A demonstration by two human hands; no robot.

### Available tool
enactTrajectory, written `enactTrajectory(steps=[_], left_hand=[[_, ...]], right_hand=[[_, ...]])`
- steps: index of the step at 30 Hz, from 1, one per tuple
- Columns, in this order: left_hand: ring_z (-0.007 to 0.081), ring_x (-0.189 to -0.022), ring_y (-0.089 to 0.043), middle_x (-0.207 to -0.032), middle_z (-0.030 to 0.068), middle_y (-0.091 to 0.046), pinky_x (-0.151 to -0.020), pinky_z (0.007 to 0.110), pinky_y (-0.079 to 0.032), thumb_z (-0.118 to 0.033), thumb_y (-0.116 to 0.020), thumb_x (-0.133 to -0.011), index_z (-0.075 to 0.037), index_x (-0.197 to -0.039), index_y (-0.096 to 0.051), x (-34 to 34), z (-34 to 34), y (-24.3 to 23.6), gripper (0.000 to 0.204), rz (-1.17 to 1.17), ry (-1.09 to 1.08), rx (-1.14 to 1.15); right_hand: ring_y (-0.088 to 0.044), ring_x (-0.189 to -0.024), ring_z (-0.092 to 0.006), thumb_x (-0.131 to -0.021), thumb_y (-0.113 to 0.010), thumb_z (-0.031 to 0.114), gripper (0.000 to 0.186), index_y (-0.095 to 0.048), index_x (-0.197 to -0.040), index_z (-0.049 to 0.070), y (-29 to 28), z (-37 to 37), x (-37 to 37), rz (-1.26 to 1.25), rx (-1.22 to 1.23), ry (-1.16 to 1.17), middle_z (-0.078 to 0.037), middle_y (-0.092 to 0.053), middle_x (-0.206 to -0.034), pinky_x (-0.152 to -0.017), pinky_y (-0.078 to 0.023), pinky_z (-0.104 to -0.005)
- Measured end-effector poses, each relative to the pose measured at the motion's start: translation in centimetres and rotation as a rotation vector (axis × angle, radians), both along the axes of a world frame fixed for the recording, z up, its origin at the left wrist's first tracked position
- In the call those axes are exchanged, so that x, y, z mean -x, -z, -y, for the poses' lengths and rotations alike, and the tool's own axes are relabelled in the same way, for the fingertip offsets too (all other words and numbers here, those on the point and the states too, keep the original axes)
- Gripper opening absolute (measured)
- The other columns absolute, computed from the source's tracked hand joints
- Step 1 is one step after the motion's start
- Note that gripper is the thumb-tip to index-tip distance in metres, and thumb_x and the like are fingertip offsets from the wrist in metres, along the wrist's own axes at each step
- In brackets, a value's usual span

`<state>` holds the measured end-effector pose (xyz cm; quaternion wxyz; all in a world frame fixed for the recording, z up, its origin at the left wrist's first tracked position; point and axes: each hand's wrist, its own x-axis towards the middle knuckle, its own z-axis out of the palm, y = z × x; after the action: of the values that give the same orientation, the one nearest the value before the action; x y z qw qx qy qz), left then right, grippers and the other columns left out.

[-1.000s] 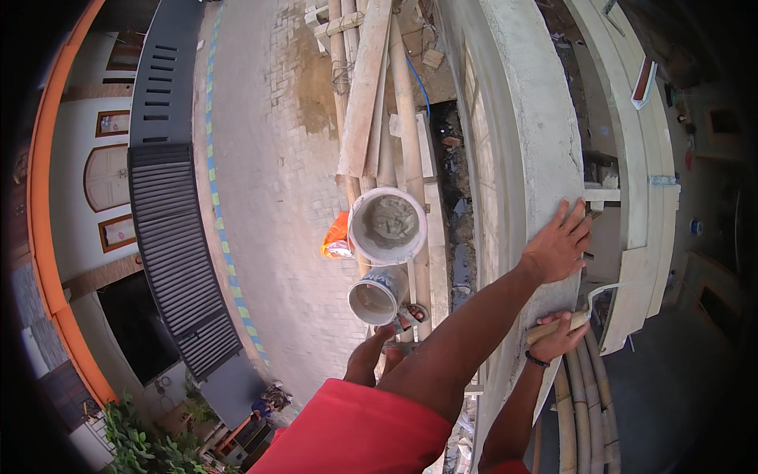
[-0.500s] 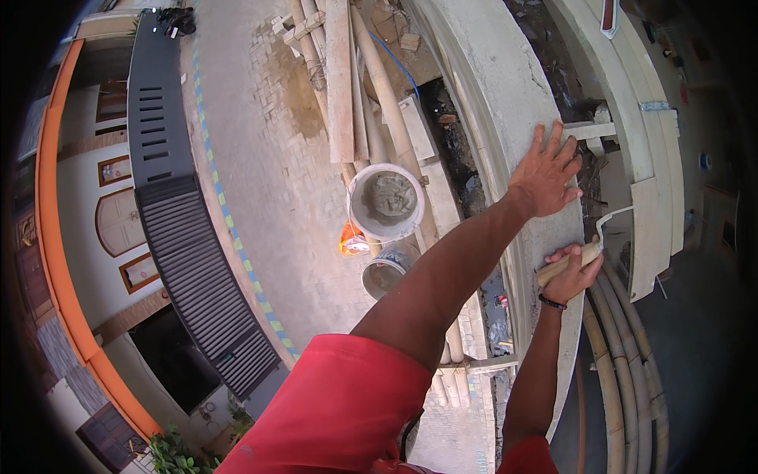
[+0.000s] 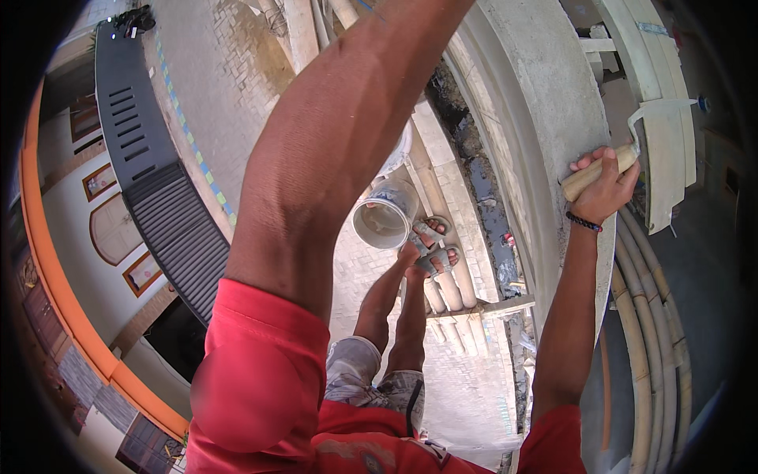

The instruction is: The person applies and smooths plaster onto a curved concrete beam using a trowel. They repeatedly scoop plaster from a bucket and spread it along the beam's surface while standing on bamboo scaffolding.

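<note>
My right hand (image 3: pixel 608 193) is closed on the cylindrical wooden handle (image 3: pixel 580 179) of a tool with a bent metal shank (image 3: pixel 636 126), at the edge of the grey concrete ledge (image 3: pixel 537 110) on the right. My left arm (image 3: pixel 308 150) reaches up across the picture, with its hand out of view beyond the top edge. Below, a small bucket (image 3: pixel 371 225) with grey residue stands beside my sandalled feet (image 3: pixel 434 259), and a larger white bucket (image 3: pixel 401 150) is mostly hidden behind my left arm.
My feet stand on bamboo poles (image 3: pixel 454 296) above a paved lane (image 3: pixel 197 63). A dirty, wet gutter (image 3: pixel 489 213) runs beside them. More bamboo poles (image 3: pixel 643 340) lie beyond the ledge at lower right. Across the lane are a dark gate (image 3: pixel 174 237) and an orange-trimmed house (image 3: pixel 110 229).
My left hand has left the ledge and moved up out of view, its arm now covering much of the picture. My right hand and the tool have moved upward in the picture.
</note>
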<state>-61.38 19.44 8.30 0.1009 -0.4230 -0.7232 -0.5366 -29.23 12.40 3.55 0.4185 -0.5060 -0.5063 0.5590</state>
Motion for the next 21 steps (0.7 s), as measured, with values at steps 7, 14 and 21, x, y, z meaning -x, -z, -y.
enactTrajectory(steps=[7,14,21], left_hand=[[0.0467,-0.145,-0.010,-0.158,0.0232,-0.014,-0.117,0.058,-0.009,-0.053,-0.055,-0.088,-0.011,-0.154,-0.019,14.0,18.2,5.0,0.087,-0.094,-0.315,1.447],[0.0382,-0.140,-0.033,-0.150,0.0274,-0.031,-0.112,0.044,-0.034,-0.047,-0.069,-0.082,-0.004,-0.151,-0.024,6.3,43.6,21.2,0.093,0.659,-0.416,1.449],[0.0439,-0.130,-0.041,-0.151,0.0206,-0.027,-0.103,0.062,-0.034,-0.039,-0.065,-0.090,-0.003,-0.148,-0.024,-5.5,50.1,30.3,0.080,1.658,-0.729,0.851]], right_hand=[[-0.056,-0.056,-0.0167,-0.092,-0.057,0.009,0.046,-0.041,-0.132,-0.006,0.2,-0.1,-0.3,0.001,-0.009,-0.008,-0.010,-0.056,-0.079,-0.049,-0.051,-0.0320],[-0.057,-0.058,-0.0174,-0.092,-0.057,0.009,0.042,-0.043,-0.129,-0.006,0.1,0.0,-0.1,0.037,-0.039,-0.029,-0.011,-0.057,-0.079,-0.049,-0.052,-0.0327],[-0.060,-0.057,-0.0182,-0.091,-0.058,0.010,0.023,-0.048,-0.108,-0.002,1.0,-0.9,-1.0,-0.047,-0.059,-0.046,-0.012,-0.059,-0.078,-0.048,-0.053,-0.0319]])
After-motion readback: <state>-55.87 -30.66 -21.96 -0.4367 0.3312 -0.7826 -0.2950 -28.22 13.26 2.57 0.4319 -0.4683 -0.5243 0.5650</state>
